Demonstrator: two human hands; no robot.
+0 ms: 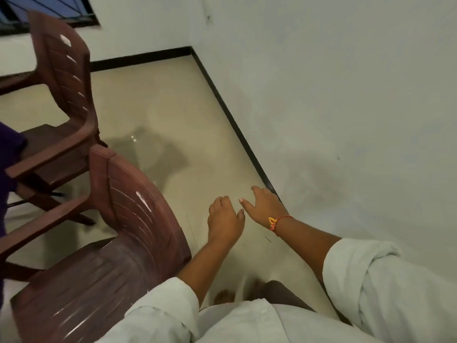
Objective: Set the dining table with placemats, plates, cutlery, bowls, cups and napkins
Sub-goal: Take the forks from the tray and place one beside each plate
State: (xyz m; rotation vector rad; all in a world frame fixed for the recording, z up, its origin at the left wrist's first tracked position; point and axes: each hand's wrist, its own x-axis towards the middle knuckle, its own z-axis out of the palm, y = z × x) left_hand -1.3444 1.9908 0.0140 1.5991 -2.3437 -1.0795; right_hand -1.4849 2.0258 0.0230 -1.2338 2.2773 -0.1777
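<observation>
No placemat, plate, cutlery, bowl, cup or napkin shows in the head view. My left hand (223, 219) hangs in front of me over the beige floor, fingers loosely curled, holding nothing. My right hand (264, 204) is just to its right, near the black skirting, fingers relaxed and empty, with an orange thread around the wrist. The two hands are close together without touching. Both forearms come out of rolled pale sleeves.
Two brown plastic chairs stand on the left, one near (103, 243) and one farther back (61, 100). A white wall (346, 95) with black skirting (237, 125) runs along the right. A dark purple cloth edge (7, 169) shows at far left. A window (44, 11) is at top left.
</observation>
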